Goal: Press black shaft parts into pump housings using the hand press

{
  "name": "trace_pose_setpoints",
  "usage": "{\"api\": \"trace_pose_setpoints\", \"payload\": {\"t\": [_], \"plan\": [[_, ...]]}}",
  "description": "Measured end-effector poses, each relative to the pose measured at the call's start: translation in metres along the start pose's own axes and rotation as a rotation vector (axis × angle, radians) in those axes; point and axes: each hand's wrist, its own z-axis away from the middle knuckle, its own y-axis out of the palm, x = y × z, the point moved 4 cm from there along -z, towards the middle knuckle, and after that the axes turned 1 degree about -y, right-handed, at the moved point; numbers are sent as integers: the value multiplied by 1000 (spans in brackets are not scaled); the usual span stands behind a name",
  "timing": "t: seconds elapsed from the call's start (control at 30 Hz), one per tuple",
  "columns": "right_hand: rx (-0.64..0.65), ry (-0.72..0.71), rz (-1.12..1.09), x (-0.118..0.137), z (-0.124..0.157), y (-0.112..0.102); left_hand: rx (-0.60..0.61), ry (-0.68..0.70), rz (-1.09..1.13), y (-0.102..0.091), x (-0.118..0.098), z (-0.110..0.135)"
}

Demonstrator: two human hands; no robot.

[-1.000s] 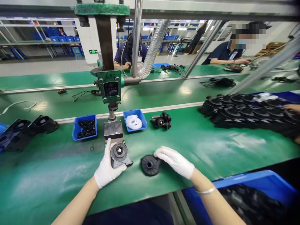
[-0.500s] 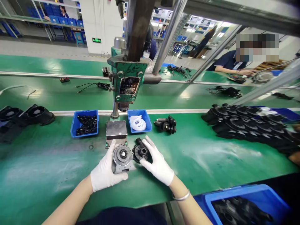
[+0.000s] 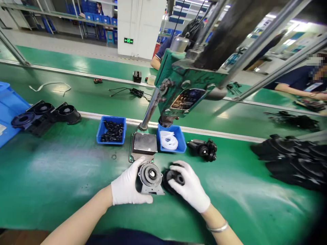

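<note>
My left hand (image 3: 126,186), in a white glove, is wrapped round the side of a grey round motor housing (image 3: 151,175) with a flat bracket foot and a small white-centred shaft hub. To its right, my gloved right hand (image 3: 192,188) closes its thumb and fingers on a black plastic pump cover (image 3: 168,181) with a tube-like spout. The fingers hide part of that cover. Just behind the motor housing is the metal block (image 3: 145,142) at the base of a green hand press (image 3: 187,92).
Behind my hands are a blue bin of small black parts (image 3: 112,131), a blue bin of white tubing rings (image 3: 171,139) and a black motor assembly (image 3: 203,149). Black housings stand at left (image 3: 46,115) and in rows at right (image 3: 293,160). A co-worker (image 3: 296,85) sits across the bench.
The view has swung left, so the bench items appear further right. My right hand's fingers have come in over the black pump cover; my left hand keeps its hold on the motor housing.
</note>
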Motion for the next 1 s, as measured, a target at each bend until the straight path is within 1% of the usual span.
{"api": "trace_pose_setpoints", "payload": {"t": [0.07, 0.1, 0.17, 0.27, 0.37, 0.5, 0.7, 0.9, 1.0], "plan": [[-102, 96, -59, 4, -9, -15, 29, -21, -10, -1, 2, 0], [-123, 120, -95, 12, -14, -20, 43, -36, -17, -2, 3, 0], [-99, 118, -145, 34, -29, -23, 65, -45, -19, -3, 3, -1], [-27, 68, -146, 71, -49, -13, 63, 1, 14, -5, 2, -2], [14, 4, -104, 92, -61, 2, 43, 26, 29, -5, 1, -4], [35, -51, 3, 97, -63, 11, 29, 22, 40, -7, -3, -5], [34, -82, 103, 96, -60, 13, 19, 9, 74, -9, -10, -5], [45, -86, 112, 92, -58, 15, 9, 25, 38, -10, -8, -7], [58, -83, 93, 92, -57, 13, 34, 63, 67, -9, -11, -7]]}}
